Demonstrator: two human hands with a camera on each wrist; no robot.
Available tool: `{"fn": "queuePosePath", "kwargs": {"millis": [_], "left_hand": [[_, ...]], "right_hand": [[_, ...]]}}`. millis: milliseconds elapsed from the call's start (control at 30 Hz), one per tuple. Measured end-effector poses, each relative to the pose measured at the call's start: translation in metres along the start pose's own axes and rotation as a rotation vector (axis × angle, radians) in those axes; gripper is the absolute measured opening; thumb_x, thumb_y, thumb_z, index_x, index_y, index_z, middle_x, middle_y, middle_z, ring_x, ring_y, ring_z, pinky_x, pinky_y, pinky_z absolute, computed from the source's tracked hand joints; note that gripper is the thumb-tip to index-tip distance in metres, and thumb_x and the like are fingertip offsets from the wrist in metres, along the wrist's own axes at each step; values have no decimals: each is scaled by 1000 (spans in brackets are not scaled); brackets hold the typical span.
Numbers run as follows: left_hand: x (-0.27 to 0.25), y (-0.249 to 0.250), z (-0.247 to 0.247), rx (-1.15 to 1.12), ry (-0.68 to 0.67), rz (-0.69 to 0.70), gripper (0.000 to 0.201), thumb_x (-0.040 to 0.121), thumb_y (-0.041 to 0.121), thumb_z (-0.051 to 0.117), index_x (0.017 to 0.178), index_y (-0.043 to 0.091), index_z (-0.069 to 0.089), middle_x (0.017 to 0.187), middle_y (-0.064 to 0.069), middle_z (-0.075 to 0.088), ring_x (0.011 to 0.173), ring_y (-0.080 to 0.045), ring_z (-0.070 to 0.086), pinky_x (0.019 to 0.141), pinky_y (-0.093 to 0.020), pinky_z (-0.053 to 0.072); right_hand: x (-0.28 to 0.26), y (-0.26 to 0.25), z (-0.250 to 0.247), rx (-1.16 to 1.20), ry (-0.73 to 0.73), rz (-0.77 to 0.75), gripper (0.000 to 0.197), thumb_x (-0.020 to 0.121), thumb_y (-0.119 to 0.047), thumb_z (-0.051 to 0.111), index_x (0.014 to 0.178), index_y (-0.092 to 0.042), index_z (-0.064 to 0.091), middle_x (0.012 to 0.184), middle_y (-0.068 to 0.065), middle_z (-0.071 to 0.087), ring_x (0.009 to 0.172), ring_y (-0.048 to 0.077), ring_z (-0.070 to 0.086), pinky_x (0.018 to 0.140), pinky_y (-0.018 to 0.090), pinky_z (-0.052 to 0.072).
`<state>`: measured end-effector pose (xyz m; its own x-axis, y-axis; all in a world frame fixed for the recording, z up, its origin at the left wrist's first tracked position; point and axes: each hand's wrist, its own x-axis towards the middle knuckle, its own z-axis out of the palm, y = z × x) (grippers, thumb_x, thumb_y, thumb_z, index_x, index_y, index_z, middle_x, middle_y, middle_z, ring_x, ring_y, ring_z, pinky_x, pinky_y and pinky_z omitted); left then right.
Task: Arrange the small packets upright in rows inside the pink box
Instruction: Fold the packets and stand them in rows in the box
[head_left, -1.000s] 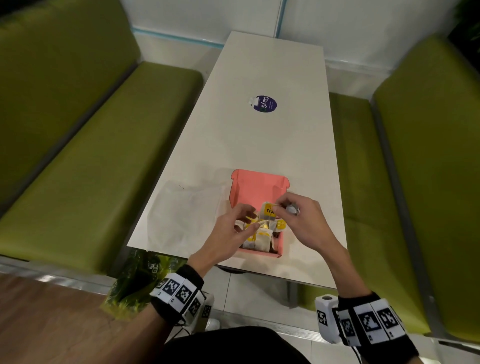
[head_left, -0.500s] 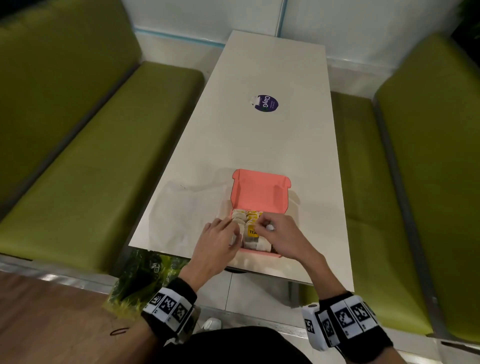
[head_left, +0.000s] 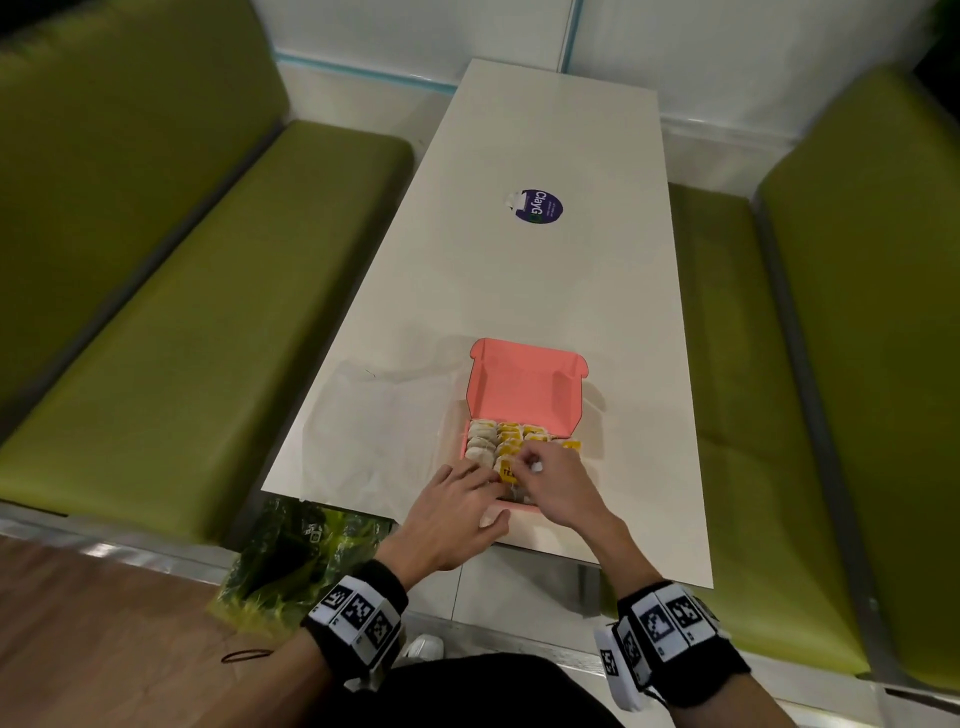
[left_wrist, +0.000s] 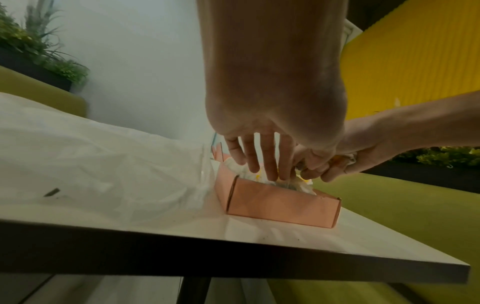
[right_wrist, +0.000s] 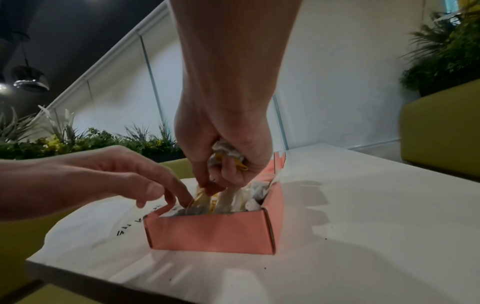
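Observation:
The pink box (head_left: 524, 389) stands open near the table's front edge, its lid tilted back. Rows of white and yellow small packets (head_left: 498, 441) stand upright inside. My left hand (head_left: 485, 475) reaches in from the left, and its straight fingers (left_wrist: 262, 170) press on the packet tops by the near wall (left_wrist: 283, 205). My right hand (head_left: 524, 465) pinches a packet between thumb and forefinger (right_wrist: 210, 188) down in the box (right_wrist: 215, 232). It also keeps a crumpled bunch of packets (right_wrist: 226, 151) in its curled palm. The near rows are hidden by both hands.
A clear plastic bag (head_left: 379, 431) lies flat on the white table left of the box. A round dark sticker (head_left: 537, 206) sits mid-table. Green benches (head_left: 208, 312) flank the table on both sides. A green bag (head_left: 291, 561) lies on the floor below the table edge.
Both hands have come down from above the box into it. The packet that the right hand held up is now lowered among the near rows, and the left fingers have flattened onto the packets.

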<state>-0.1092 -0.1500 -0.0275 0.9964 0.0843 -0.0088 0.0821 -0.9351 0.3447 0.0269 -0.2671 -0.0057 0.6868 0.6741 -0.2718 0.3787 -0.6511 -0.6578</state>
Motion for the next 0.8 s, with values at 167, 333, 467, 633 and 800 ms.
{"fn": "queuePosePath", "kwargs": {"millis": [167,333,467,633,800], "left_hand": [[0,1,7,11,-16,2,45,93,51,35,119,27,64,115,7,58,114,-18,49,89,-35,42],[-1,1,8,17,27,14,40,93,48,40,111,24,65,115,6,59,111,-19,52,86,-36,45],[-1,0,8,12,21,10,39,93,49,39,112,25,65,116,7,59,112,-18,51,86,-35,43],[-1,-1,6,11,-9,-5,43,92,49,36,112,25,65,114,5,59,110,-20,53,85,-36,42],[1,2,-1,-13,17,-16,41,91,48,36,111,25,64,117,6,58,111,-20,50,86,-34,40]], "right_hand": [[-14,-6,4,-175,131,-69,9,96,-27,53,104,-24,54,101,-8,59,88,18,58,72,38,52],[-16,-7,13,-364,1,-133,19,99,-26,44,100,-21,61,103,-3,55,94,25,60,69,40,50],[-17,-7,17,-412,-39,-120,25,101,-25,40,103,-17,63,106,0,57,98,26,59,68,34,40],[-22,-6,19,-425,-38,-138,27,101,-21,39,106,-15,65,110,2,60,101,26,59,71,35,41],[-19,-5,15,-114,16,-107,25,97,-15,45,90,-10,69,93,4,66,88,23,61,69,34,44]]}}
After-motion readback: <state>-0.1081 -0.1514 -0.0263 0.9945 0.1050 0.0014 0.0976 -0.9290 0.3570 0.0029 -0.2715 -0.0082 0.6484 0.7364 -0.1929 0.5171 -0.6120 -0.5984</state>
